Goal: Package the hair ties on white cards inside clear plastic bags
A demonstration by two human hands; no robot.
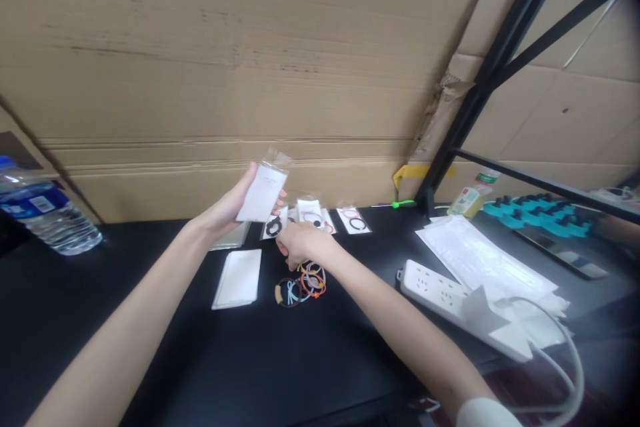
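Note:
My left hand (243, 197) grips a clear plastic bag with a white card (263, 193) inside, raised above the table, its clear flap at the top. My right hand (301, 242) is lower and to the right, its fingers curled together and pointing down; what they hold, if anything, is hidden. Just below it lies a loose pile of hair ties (306, 285) in orange, brown, light blue and other colours. A stack of white cards (237, 278) rests left of the pile. Behind my hands lie several bagged cards with hair ties (354, 219), partly covered.
Clear bags (231, 238) lie behind the card stack. A water bottle (47, 207) is at the far left. To the right are a white power strip (450, 293) with cables, white plastic sheets (480, 253), a green-tipped tool (403, 203) and a black metal frame (493, 77). Cardboard (225, 80) walls the back.

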